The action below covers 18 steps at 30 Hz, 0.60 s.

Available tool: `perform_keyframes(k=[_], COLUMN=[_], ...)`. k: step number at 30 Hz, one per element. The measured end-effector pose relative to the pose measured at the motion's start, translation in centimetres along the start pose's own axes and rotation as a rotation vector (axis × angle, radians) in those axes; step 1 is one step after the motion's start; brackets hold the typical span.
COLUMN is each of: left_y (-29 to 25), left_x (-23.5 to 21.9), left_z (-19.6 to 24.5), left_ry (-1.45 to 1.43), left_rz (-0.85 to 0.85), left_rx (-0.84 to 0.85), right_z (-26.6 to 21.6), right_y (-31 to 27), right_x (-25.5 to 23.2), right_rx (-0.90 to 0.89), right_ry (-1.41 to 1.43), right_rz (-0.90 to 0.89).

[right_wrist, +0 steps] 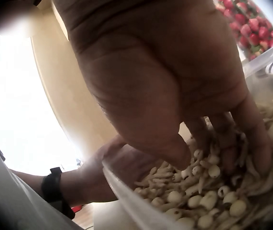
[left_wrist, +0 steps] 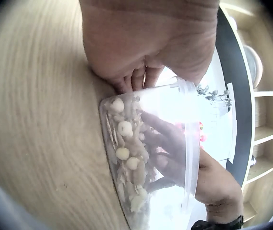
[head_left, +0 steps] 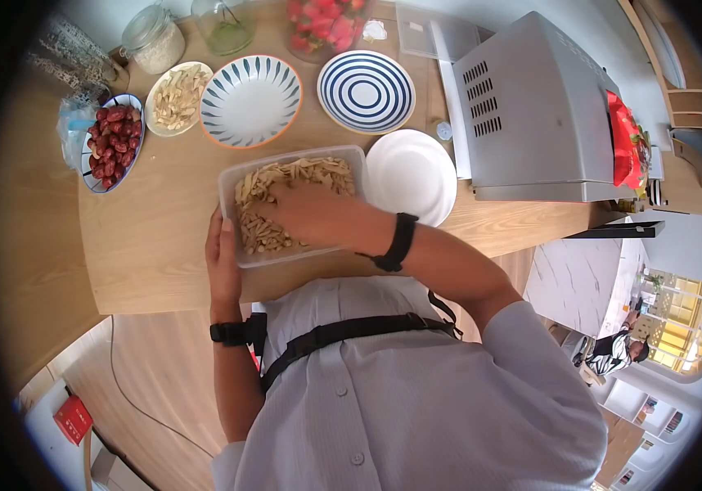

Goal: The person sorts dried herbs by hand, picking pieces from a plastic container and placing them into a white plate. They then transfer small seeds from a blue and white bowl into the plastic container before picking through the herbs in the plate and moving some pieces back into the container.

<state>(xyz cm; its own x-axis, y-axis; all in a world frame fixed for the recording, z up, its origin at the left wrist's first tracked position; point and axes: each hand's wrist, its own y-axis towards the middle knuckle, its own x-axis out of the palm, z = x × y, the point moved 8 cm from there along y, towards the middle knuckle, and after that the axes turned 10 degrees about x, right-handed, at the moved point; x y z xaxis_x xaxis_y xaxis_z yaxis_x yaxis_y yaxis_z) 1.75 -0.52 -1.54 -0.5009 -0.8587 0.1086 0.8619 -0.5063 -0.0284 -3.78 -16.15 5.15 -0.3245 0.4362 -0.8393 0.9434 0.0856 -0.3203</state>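
A clear plastic container sits on the wooden table, filled with pale dried strips and round white seeds that look like lotus seeds. My right hand reaches down into it from the right. In the right wrist view its fingers are spread, with the tips among the strips and seeds. Against the container's outer left wall rests my left hand, fingers extended along the side. The left wrist view shows the seeds through the clear wall, with the right hand's fingers behind it.
Near the container are a white plate, a blue-ringed plate and an orange-rimmed dish. Farther left stand a bowl of pale slices and a dish of red dates. Strawberries lie behind; a grey appliance stands right.
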Motion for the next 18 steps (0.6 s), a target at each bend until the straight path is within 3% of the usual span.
perform_keyframes(k=[6, 9, 12, 15, 18], left_y=[0.0, 0.0, 0.0, 0.0, 0.0], left_x=[0.6, 0.7, 0.5, 0.2, 0.3], left_z=[0.8, 0.7, 0.4, 0.2, 0.2], left_ry=[0.047, 0.035, -0.019, -0.008, -0.011], left_rz=[-0.011, -0.014, -0.009, 0.003, 0.005], left_rx=[-0.015, -0.017, -0.017, -0.005, -0.007], right_z=[-1.5, 0.7, 2.3, 2.3, 3.2], right_y=[-2.5, -3.4, -4.9, -5.5, -4.1], right_x=[1.4, 0.8, -0.9, -4.2, -5.0], right_rx=[-0.258, -0.163, -0.121, -0.129, 0.016], right_ry=[0.029, -0.172, -0.320, -0.133, -0.018], right_rz=[0.044, -0.164, -0.080, 0.020, 0.252])
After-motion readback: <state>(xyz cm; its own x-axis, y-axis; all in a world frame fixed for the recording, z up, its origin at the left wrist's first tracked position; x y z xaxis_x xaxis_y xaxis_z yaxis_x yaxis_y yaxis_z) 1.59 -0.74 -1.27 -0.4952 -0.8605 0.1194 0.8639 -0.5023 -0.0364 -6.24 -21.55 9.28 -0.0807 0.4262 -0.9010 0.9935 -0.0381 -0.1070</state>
